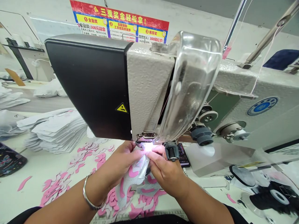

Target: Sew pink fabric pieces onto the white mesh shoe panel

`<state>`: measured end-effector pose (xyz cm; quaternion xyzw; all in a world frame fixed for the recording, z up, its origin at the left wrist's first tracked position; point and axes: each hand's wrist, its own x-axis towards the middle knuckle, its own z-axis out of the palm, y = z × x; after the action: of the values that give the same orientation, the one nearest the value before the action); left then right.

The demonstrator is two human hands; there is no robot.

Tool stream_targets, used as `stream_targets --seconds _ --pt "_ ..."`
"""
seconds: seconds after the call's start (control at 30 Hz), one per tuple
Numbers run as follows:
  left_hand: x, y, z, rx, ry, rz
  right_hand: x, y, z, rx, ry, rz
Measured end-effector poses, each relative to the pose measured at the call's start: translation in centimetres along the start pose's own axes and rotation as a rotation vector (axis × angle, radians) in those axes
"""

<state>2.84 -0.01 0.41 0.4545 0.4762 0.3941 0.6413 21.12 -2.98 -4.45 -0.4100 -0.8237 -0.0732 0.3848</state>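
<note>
My left hand [120, 161] and my right hand [163, 169] meet under the head of a grey sewing machine [149, 90]. Both pinch a white mesh shoe piece with pink trim [135, 174], holding it flat below the lit needle area [147, 146]. A silver bangle [90, 197] circles my left wrist. A clear plastic guard [191, 84] hangs in front of the needle, which itself is hidden.
Loose pink cut pieces [56, 186] lie scattered on the white table to the left and near my wrists. A stack of white cut pieces [58, 129] sits at left. A phone [183, 154] lies right of the needle. Black round parts [243, 175] lie at right.
</note>
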Motion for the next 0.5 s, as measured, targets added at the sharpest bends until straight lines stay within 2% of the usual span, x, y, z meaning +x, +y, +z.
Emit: stream_targets --seconds 0.17,0.5 --pt "0.0 0.5 0.0 -0.035 -0.086 -0.02 0.3 -0.5 -0.3 -0.038 0.033 0.02" --pt "0.7 0.0 -1.2 -0.057 -0.135 -0.015 0.8 -1.0 -0.5 -0.068 0.024 0.016"
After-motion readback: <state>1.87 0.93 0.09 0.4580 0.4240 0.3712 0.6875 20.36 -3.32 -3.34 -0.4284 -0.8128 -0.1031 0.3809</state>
